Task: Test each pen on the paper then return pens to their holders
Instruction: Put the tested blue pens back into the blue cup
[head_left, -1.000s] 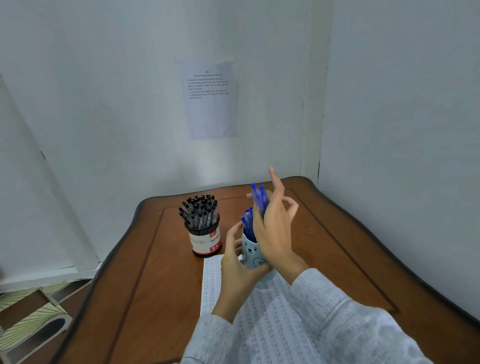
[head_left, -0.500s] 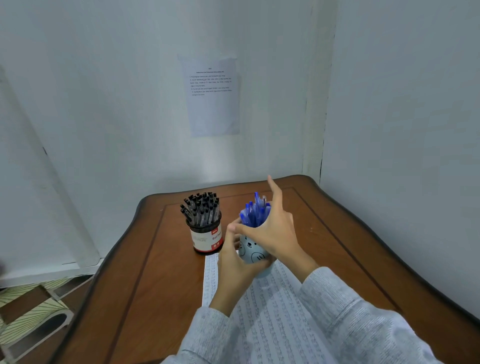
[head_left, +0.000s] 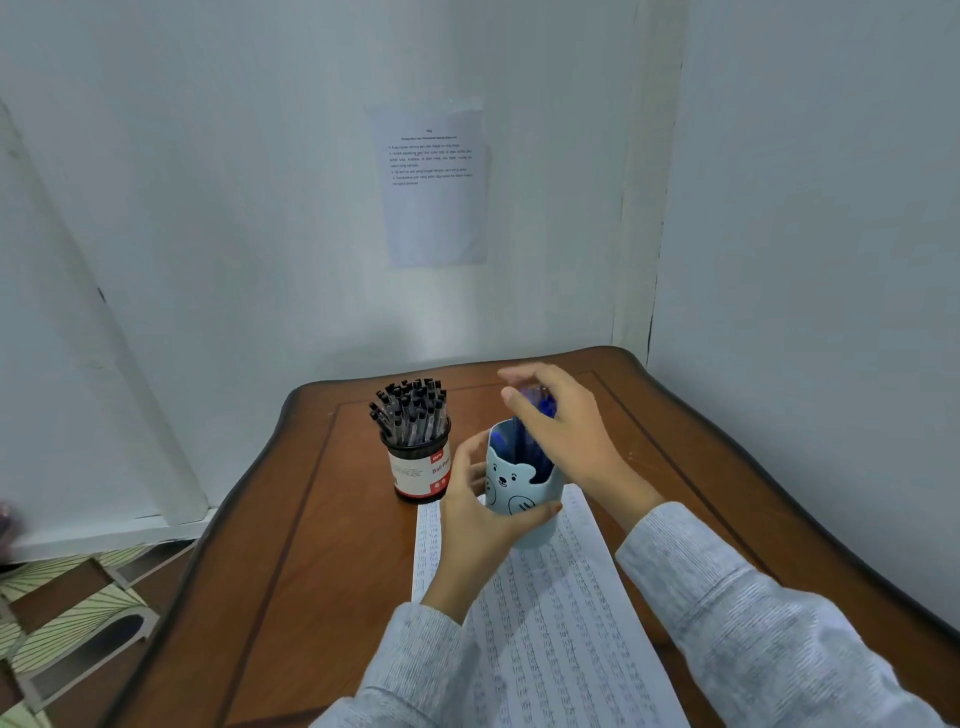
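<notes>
Broadly, two pale walls (head_left: 208, 208) are meeting in a corner, and a dark wooden table (head_left: 311, 545) with a curved edge is sitting pushed into it. A long lined paper (head_left: 561, 623), covered in rows of small handwriting, is lying on the table and running from the near edge up toward the pen holders. A person's grey knitted sleeves (head_left: 753, 623) are reaching in from the bottom of the view over that paper. A printed notice (head_left: 431, 192) is hanging on the back wall above the table, its text too small to read.

The right hand (head_left: 561, 431) is hovering over the mouth of a pale blue bear cup (head_left: 511, 483), with fingers and thumb curling around the tops of a bunch of blue pens (head_left: 537, 402), which are blurred. The left hand (head_left: 478, 519) is wrapping around the lower part of the bear cup, thumb lying across its front near the base and fingers reaching round its left side. The cup is sitting at the far end of the paper; whether it is resting there or lifted cannot be told. The pens' lower ends are showing inside it.

Just left of the cup, near but apart, a red, white and black ball-pen canister (head_left: 418, 473) is standing upright on bare wood, packed with black pens (head_left: 410, 405).
</notes>
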